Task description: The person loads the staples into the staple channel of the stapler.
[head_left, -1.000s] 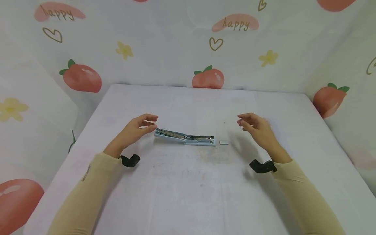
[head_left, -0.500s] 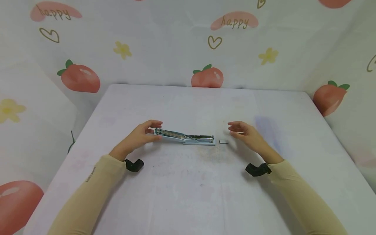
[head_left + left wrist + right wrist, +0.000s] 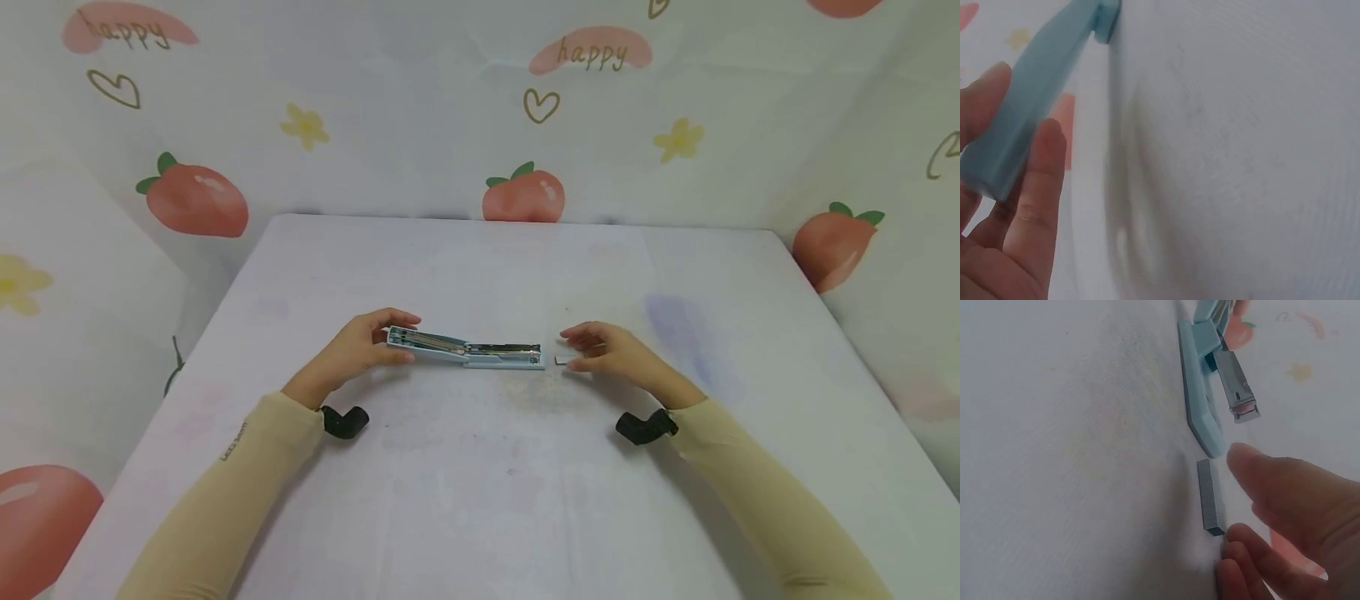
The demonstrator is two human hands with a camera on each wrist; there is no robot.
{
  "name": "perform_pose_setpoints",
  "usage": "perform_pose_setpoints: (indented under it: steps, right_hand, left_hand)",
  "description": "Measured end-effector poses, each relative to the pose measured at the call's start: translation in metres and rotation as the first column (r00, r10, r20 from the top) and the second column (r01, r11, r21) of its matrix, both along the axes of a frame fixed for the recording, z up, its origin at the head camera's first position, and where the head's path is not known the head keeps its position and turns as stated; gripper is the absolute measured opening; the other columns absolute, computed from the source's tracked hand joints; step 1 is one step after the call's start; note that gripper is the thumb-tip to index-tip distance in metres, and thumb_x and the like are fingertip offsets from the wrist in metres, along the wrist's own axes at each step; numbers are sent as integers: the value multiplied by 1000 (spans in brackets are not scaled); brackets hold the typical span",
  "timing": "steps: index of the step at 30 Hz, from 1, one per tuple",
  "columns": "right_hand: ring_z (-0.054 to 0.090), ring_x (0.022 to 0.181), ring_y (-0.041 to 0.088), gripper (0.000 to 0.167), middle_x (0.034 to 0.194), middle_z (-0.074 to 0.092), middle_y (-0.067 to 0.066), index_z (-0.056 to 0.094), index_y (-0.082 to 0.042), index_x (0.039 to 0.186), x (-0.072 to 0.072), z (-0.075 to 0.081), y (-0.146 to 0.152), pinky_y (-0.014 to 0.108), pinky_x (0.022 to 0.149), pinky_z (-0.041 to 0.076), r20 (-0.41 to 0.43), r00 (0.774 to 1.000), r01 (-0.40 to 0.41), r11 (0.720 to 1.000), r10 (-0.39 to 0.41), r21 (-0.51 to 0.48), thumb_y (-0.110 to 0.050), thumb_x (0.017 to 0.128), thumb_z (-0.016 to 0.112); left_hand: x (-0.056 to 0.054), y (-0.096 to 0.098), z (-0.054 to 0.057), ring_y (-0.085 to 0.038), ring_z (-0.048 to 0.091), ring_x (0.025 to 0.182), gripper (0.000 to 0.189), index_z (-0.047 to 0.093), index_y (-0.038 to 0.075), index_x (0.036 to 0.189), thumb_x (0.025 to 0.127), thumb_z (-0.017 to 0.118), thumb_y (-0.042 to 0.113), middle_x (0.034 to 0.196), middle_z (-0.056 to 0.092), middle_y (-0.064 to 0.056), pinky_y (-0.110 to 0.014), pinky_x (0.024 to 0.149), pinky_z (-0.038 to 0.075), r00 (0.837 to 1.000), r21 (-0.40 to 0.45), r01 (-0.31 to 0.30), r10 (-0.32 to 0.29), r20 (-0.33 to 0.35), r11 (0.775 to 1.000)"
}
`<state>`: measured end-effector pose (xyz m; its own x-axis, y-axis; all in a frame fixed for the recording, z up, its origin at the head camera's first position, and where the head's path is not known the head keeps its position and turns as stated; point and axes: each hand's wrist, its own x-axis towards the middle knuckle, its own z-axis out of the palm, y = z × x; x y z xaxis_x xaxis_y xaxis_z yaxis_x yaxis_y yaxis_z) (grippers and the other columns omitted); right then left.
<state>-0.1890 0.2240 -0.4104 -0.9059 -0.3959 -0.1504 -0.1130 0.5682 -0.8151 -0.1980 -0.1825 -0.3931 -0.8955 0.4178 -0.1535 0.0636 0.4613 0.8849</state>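
A light blue stapler (image 3: pixel 504 362) lies opened out on the table, its metal magazine showing and its cover swung back to the left. My left hand (image 3: pixel 341 354) holds the raised cover end, with thumb and fingers on opposite sides of the blue cover (image 3: pixel 1038 81) in the left wrist view. Just off the stapler's right end lies a small strip of staples (image 3: pixel 1209 499). Around that strip my right hand (image 3: pixel 626 358) is lowered, thumb and fingers apart; one fingertip (image 3: pixel 1238 534) is very near the strip's end, and contact cannot be told.
A white cloth covers the table (image 3: pixel 465 500), which has faint stains and a bluish smudge (image 3: pixel 678 329) beyond the right hand. Behind it hangs a backdrop (image 3: pixel 420 108) printed with peaches, flowers and hearts. Each wrist carries a black mount (image 3: pixel 645 427).
My left hand has moved right and closed around the stapler's cover end. The right hand has come down and left to the staples. The stapler and strip stay in place.
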Motion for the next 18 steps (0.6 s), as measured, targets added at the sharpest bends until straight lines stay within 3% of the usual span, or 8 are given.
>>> perform_pose_setpoints:
  steps: [10, 18]
  right_hand:
    - [58, 102, 22, 47, 115, 65, 10, 64, -6, 121, -4, -4, -4, 32, 88, 50, -41, 999, -22, 997, 25, 70, -14, 78, 81]
    - [59, 98, 23, 39, 108, 64, 12, 66, -3, 117, -4, -7, -1, 36, 87, 50, -43, 998, -33, 995, 37, 95, -14, 81, 78]
  left_hand:
    - [-1, 1, 4, -19, 60, 93, 54, 57, 8, 130, 80, 79, 9, 134, 56, -11, -22, 76, 46, 1000, 10, -15, 15, 14, 1000]
    - [0, 2, 2, -15, 61, 90, 54, 57, 7, 129, 80, 78, 7, 125, 57, -12, -20, 72, 48, 997, 23, -33, 31, 64, 999]
